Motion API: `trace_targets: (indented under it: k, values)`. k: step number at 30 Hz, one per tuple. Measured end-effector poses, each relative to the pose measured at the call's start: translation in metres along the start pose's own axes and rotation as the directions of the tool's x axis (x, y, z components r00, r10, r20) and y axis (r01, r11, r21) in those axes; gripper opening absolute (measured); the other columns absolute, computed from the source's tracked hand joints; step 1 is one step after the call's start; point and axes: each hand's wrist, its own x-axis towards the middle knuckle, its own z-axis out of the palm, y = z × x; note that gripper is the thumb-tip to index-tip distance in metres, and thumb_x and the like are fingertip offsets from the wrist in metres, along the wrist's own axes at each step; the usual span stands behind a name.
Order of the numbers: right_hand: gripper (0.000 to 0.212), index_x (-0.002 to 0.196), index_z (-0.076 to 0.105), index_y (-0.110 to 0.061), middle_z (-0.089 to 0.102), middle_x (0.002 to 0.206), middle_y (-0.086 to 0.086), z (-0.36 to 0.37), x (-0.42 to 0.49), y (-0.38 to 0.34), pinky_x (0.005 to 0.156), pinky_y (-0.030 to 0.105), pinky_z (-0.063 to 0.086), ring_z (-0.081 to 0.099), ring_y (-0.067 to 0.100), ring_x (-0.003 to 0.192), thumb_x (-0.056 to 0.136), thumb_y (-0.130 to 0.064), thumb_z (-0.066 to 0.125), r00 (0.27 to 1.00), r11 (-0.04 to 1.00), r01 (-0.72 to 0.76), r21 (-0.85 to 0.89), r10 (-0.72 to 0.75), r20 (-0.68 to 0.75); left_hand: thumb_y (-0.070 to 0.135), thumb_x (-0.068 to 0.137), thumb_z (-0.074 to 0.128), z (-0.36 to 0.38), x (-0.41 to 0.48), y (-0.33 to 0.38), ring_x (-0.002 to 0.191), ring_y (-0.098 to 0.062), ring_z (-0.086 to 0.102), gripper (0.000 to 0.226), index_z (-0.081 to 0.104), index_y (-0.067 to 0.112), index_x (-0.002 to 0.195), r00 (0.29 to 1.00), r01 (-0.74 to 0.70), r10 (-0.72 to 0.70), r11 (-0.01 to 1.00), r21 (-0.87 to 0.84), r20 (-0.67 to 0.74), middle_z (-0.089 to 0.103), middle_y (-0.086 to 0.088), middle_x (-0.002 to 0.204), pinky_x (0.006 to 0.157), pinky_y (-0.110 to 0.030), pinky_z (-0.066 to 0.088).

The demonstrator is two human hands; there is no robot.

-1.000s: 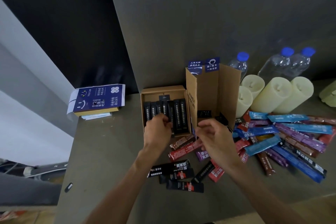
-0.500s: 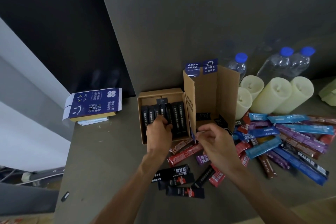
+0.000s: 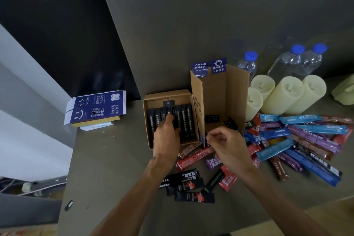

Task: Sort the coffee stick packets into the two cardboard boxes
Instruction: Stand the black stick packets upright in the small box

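My left hand [image 3: 166,136] is down in the low left box [image 3: 166,94], its grip curled round one black packet [image 3: 170,110] in a row whose long axes run away from me. My right hand [image 3: 226,145] hovers at the mouth of the tall right box [image 3: 237,97], fingertips pinched; on what, I cannot tell. The loose black packets [image 3: 184,179] lie crosswise on the tabletop [image 3: 107,159], nearest my left wrist, so I judge each needs a quarter turn.

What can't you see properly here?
Head view:
Some black packets in the low box: covered by the left hand.
What the right hand pinches, if anything: too small and dark.
Pale green thing: cut off by the right edge.
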Motion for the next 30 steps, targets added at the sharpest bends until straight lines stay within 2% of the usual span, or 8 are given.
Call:
trace_targets:
  k: [4, 9, 13, 16, 19, 22, 26, 30]
  values:
    - [0.007, 0.094, 0.067, -0.023, 0.071, 0.081, -0.001, -0.011, -0.006, 0.003, 0.059, 0.021, 0.056, 0.07, 0.009, 0.068, 0.094, -0.016, 0.065, 0.999, 1.0, 0.002, -0.019, -0.003, -0.051, 0.01, 0.093, 0.061, -0.002, -0.003, 0.001, 0.103, -0.018, 0.068, 0.032, 0.051, 0.015, 0.123, 1.0, -0.022, 0.022, 1.0, -0.016, -0.008, 0.066, -0.005, 0.117, 0.078, -0.032, 0.061]
    - [0.008, 0.096, 0.066, -0.023, 0.07, 0.088, -0.004, -0.034, -0.02, 0.018, 0.057, 0.016, 0.053, 0.07, 0.006, 0.07, 0.094, -0.015, 0.065, 0.989, 0.997, -0.075, 0.005, 0.075, -0.131, 0.016, 0.093, 0.063, -0.008, -0.033, 0.003, 0.086, -0.002, 0.064, 0.024, 0.056, 0.023, 0.115, 0.996, -0.072, 0.075, 0.995, -0.066, 0.046, 0.064, 0.008, 0.103, 0.064, -0.005, 0.049]
    - [0.011, 0.09, 0.067, -0.023, 0.07, 0.082, -0.003, -0.045, -0.041, 0.039, 0.055, 0.015, 0.051, 0.068, 0.003, 0.065, 0.093, -0.013, 0.065, 0.983, 0.993, -0.102, -0.062, 0.091, -0.159, 0.025, 0.093, 0.063, 0.003, -0.075, 0.008, 0.082, 0.005, 0.061, 0.007, 0.063, 0.027, 0.1, 0.953, -0.154, 0.16, 0.987, -0.043, 0.258, 0.063, 0.016, 0.097, 0.07, -0.013, 0.053]
    - [0.013, 0.086, 0.068, -0.021, 0.072, 0.077, 0.001, -0.047, -0.052, 0.053, 0.057, 0.025, 0.058, 0.069, 0.009, 0.062, 0.094, -0.011, 0.065, 0.979, 0.989, -0.122, -0.082, 0.107, -0.172, 0.025, 0.093, 0.061, 0.019, -0.098, 0.016, 0.081, 0.0, 0.06, 0.006, 0.064, 0.024, 0.099, 0.909, -0.231, 0.21, 0.973, 0.018, 0.36, 0.065, 0.012, 0.101, 0.067, -0.012, 0.049]
    - [0.011, 0.086, 0.069, -0.02, 0.074, 0.077, 0.0, -0.046, -0.059, 0.061, 0.065, 0.037, 0.062, 0.071, 0.013, 0.063, 0.093, -0.013, 0.066, 0.973, 0.987, -0.148, -0.067, 0.133, -0.187, 0.031, 0.091, 0.063, 0.031, -0.11, 0.023, 0.092, -0.01, 0.064, 0.018, 0.062, 0.023, 0.108, 0.907, -0.232, 0.171, 0.966, 0.117, 0.384, 0.065, 0.007, 0.107, 0.075, -0.024, 0.053]
    - [0.012, 0.084, 0.069, -0.021, 0.073, 0.074, -0.006, -0.042, -0.066, 0.066, 0.059, 0.029, 0.057, 0.069, 0.01, 0.059, 0.093, -0.014, 0.067, 0.974, 0.988, -0.131, -0.081, 0.113, -0.195, 0.037, 0.089, 0.064, 0.04, -0.114, 0.025, 0.1, -0.015, 0.064, 0.03, 0.058, 0.023, 0.115, 0.91, -0.247, 0.146, 0.942, 0.226, 0.388, 0.063, 0.006, 0.113, 0.083, -0.031, 0.054]
    - [0.011, 0.084, 0.07, -0.022, 0.072, 0.072, -0.007, -0.038, -0.075, 0.07, 0.055, 0.017, 0.048, 0.068, 0.008, 0.056, 0.093, -0.016, 0.067, 0.972, 0.985, -0.155, -0.081, 0.137, -0.19, 0.026, 0.088, 0.062, 0.039, -0.114, 0.027, 0.091, -0.017, 0.066, 0.018, 0.061, 0.02, 0.106, 0.917, -0.224, 0.122, 0.945, 0.237, 0.379, 0.065, 0.003, 0.103, 0.075, -0.034, 0.056]
    - [0.013, 0.082, 0.068, -0.024, 0.073, 0.074, -0.004, -0.04, -0.077, 0.068, 0.058, 0.027, 0.05, 0.069, 0.011, 0.058, 0.093, -0.016, 0.067, 0.97, 0.983, -0.172, -0.061, 0.158, -0.186, 0.026, 0.087, 0.065, 0.018, -0.108, 0.025, 0.079, -0.009, 0.062, 0.007, 0.061, 0.026, 0.093, 0.93, -0.101, 0.042, 0.984, 0.144, 0.365, 0.058, 0.014, 0.085, 0.066, -0.027, 0.051]
